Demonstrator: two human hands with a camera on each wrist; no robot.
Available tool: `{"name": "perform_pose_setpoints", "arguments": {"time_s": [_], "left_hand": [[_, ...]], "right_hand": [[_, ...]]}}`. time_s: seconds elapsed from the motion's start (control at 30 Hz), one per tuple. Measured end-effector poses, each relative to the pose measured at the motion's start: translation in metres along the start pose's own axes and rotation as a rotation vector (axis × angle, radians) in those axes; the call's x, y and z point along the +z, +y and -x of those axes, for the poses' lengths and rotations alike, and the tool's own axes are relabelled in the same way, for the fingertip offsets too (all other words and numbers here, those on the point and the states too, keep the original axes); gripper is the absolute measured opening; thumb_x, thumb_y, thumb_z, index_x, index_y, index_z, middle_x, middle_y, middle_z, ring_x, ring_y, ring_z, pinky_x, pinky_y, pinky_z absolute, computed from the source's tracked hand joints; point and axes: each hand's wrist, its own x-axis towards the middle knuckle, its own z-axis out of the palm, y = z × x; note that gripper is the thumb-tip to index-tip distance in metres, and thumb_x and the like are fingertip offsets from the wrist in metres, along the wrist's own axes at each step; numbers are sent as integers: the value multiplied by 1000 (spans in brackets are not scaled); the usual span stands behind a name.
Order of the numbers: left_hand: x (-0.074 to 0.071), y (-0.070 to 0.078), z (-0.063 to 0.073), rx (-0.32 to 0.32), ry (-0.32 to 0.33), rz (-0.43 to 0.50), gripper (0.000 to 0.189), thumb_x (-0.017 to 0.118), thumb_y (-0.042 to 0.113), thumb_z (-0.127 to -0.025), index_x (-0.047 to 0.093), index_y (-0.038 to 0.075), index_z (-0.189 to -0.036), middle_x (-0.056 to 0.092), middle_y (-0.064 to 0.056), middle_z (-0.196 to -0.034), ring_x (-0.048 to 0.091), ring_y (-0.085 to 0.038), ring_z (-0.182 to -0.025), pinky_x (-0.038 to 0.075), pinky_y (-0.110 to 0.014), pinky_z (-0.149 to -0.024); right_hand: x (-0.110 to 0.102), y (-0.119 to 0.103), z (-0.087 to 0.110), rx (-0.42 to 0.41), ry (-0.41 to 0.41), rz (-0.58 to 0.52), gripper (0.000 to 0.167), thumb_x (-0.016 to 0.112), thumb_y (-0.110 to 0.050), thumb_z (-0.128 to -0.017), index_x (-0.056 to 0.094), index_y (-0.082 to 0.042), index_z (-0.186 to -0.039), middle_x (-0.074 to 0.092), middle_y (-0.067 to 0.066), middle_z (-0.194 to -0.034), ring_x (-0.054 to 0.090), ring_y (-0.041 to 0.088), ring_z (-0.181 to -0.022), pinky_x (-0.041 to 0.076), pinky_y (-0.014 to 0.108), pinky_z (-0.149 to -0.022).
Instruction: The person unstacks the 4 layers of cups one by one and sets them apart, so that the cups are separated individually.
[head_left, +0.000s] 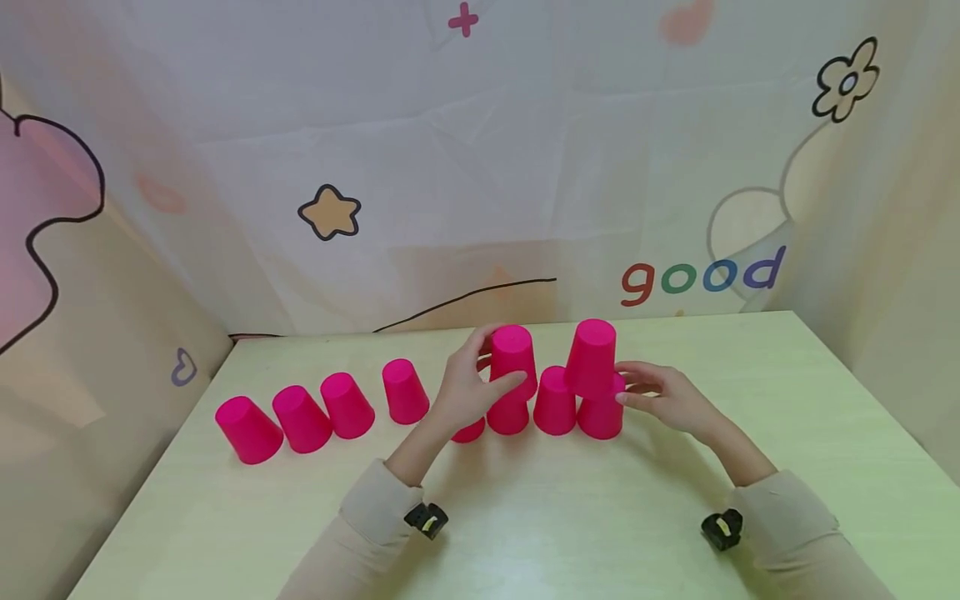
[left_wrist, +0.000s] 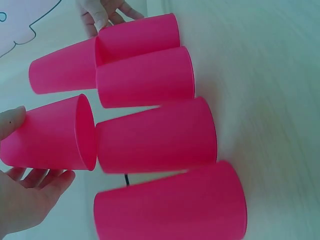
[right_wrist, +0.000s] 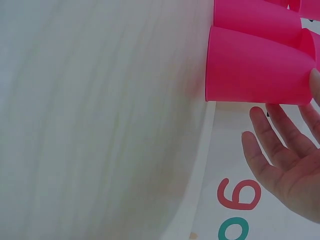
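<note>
My left hand (head_left: 468,379) holds an upside-down pink plastic cup (head_left: 513,358), thumb on the near side and fingers behind. In the left wrist view, that held cup (left_wrist: 47,135) has its rim right by the base of a lower-row cup (left_wrist: 157,137); whether they touch I cannot tell. To the right, another upper cup (head_left: 592,358) rests across two lower cups. Beside the rightmost lower cup (right_wrist: 257,67) is my right hand (right_wrist: 290,165), fingers loosely spread and thumb close to its base end. Behind my left hand, one lower cup (head_left: 468,431) is mostly hidden.
Several more upside-down pink cups stand in a line to the left, from the far-left cup (head_left: 251,433) to one nearer my left hand (head_left: 405,392). The pale wooden table (head_left: 562,517) ends at a printed cloth backdrop (head_left: 487,167).
</note>
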Motion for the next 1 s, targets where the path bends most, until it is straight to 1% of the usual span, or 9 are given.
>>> {"name": "perform_pose_setpoints", "arguments": {"time_s": [0.1,0.3,0.5,0.57,0.73,0.83,1.0], "left_hand": [[-8,1,4,12,8,-13,60,72,11,-77,43,11,-129,54,-4,-118,51,-22,-109,43,-41,-92],[-25,3,14,7,48,-31,61,73,10,-75,43,11,-128,54,-2,-116,51,-19,-108,44,-38,-91],[-44,3,24,10,72,-53,62,74,9,-75,43,11,-128,53,-3,-118,50,-21,-109,44,-39,-92],[-50,2,27,6,76,-56,62,74,8,-74,43,10,-128,53,-5,-118,50,-22,-109,43,-39,-92],[-63,2,37,-19,95,-48,63,72,0,-74,41,4,-129,52,-12,-119,49,-27,-109,44,-43,-91],[-71,2,45,-44,109,-66,63,72,2,-75,41,7,-130,53,-9,-118,50,-25,-109,45,-41,-90],[-86,-2,59,-43,135,-105,65,74,8,-74,40,9,-130,53,-8,-118,50,-24,-108,45,-42,-90]], "right_hand": [[-1,0,0,-1,2,-1,51,61,-14,-87,43,5,-130,53,24,-119,54,37,-102,52,40,-77],[-2,1,1,11,12,2,50,62,-14,-86,44,4,-129,53,23,-119,55,36,-101,51,39,-78],[-1,-1,0,3,10,5,51,62,-15,-86,43,4,-130,53,23,-119,55,36,-101,51,40,-78],[-1,-1,0,-2,9,4,51,62,-15,-86,43,5,-129,53,23,-119,55,36,-101,51,40,-78],[-1,-2,1,-2,3,2,51,62,-13,-86,43,6,-129,53,24,-118,55,36,-101,52,39,-78],[-1,-2,1,6,2,1,51,62,-14,-86,43,5,-129,53,23,-119,55,36,-102,51,39,-78],[-1,-2,2,12,1,-3,52,62,-15,-86,43,5,-130,52,23,-120,55,35,-102,51,39,-79]]}}
